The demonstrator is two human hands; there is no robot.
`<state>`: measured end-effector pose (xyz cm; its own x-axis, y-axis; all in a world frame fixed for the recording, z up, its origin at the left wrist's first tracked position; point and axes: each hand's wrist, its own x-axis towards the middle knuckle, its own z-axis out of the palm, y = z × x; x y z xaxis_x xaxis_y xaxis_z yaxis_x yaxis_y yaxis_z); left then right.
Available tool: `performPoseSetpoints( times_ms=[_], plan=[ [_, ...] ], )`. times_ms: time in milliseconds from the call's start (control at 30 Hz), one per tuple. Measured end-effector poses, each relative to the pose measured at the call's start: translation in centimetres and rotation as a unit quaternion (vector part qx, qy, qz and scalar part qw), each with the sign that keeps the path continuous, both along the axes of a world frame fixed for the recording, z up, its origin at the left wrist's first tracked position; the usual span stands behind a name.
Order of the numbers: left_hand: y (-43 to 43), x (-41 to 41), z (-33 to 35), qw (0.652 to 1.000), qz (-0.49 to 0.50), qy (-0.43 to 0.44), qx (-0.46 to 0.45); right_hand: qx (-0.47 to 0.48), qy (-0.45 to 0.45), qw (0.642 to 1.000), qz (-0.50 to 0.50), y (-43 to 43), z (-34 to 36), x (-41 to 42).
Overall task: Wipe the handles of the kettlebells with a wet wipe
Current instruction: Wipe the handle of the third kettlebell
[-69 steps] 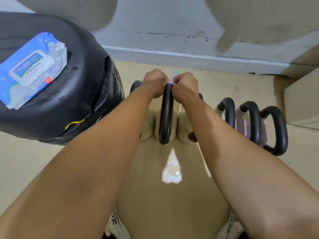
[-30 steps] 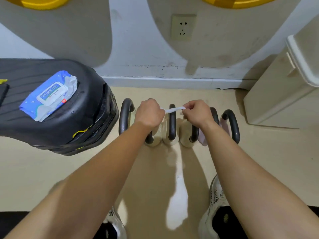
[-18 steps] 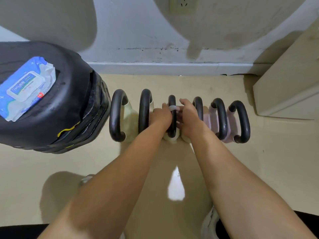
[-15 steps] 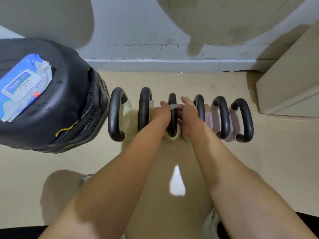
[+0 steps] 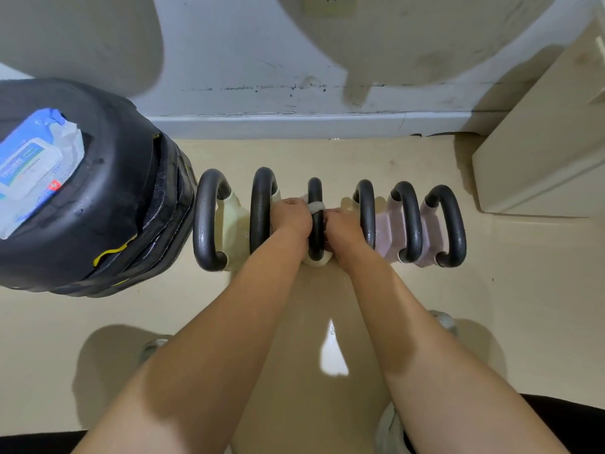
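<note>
Head view, looking down from a standing, bent-over person: six kettlebells (image 5: 406,221) stand side by side in a row on a beige floor (image 5: 491,306), close to a grey wall (image 5: 245,60), their black looped handles running front to back. The bells on the left have cream bodies, those on the right pale pink ones. Both bare forearms reach forward to the third handle (image 5: 315,239) from the left. A wet wipe (image 5: 317,206), twisted into a narrow white band, lies across the top of that handle. The left hand (image 5: 289,217) is closed into a fist on the handle's left side, gripping one end of the wipe; the right hand (image 5: 342,224) is fisted on the right side, gripping the other end. To the left, a black padded bench (image 5: 124,198) carries a blue-and-white pack of wipes (image 5: 32,168) lying flat. At far right a beige cabinet (image 5: 540,152) stands against the wall. The tips of two shoes (image 5: 442,321) show beside the arms.
</note>
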<state>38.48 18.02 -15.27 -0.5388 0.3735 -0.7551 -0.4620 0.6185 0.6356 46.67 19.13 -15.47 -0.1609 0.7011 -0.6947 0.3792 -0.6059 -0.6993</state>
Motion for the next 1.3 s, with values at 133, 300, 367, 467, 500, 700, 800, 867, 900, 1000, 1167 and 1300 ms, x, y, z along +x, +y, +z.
performPoseSetpoints(
  times_ms=[133,300,367,467,500,700,800,867,900,1000,1167,1300],
  plan=[
    [-0.7,0.0,0.0,0.987,-0.055,0.137,0.054,0.016,0.001,1.000,-0.009,-0.9,0.9,0.2],
    [-1.3,0.1,0.5,0.983,-0.072,0.151,0.075,-0.055,0.060,0.995,-0.052,-1.2,1.6,0.0],
    [-1.5,0.0,0.5,0.980,-0.074,0.164,0.082,-0.072,0.082,0.991,-0.082,-1.1,1.6,0.1],
    [-1.5,-0.5,-0.2,0.972,-0.112,0.182,0.094,-0.087,0.101,0.985,-0.106,-1.2,0.9,0.5],
    [-1.5,-0.6,-0.1,0.968,-0.131,0.189,0.100,-0.084,0.096,0.986,-0.110,-1.3,0.6,0.4],
    [-1.9,-0.5,0.7,0.955,-0.136,0.236,0.114,-0.051,0.043,0.994,-0.087,-1.7,0.4,-0.2],
    [-2.2,-0.2,0.9,0.930,-0.191,0.273,0.155,0.039,-0.008,0.997,-0.067,-2.3,0.2,-0.8],
    [-2.5,-0.1,1.0,0.914,-0.222,0.285,0.183,0.106,-0.026,0.987,-0.117,-2.9,0.5,-0.9],
    [-2.6,-0.2,1.2,0.907,-0.239,0.286,0.195,0.132,-0.023,0.980,-0.146,-3.2,0.8,-0.8],
    [-2.5,-0.7,1.2,0.884,-0.307,0.283,0.209,0.190,-0.017,0.963,-0.192,-3.7,1.1,0.1],
    [-2.8,-1.7,1.1,0.793,-0.468,0.335,0.201,0.287,0.011,0.942,-0.172,-4.1,1.2,1.0],
    [-2.7,-2.5,1.5,0.817,-0.439,0.288,0.237,0.274,0.057,0.957,-0.073,-3.1,2.1,0.7]
  ],
)
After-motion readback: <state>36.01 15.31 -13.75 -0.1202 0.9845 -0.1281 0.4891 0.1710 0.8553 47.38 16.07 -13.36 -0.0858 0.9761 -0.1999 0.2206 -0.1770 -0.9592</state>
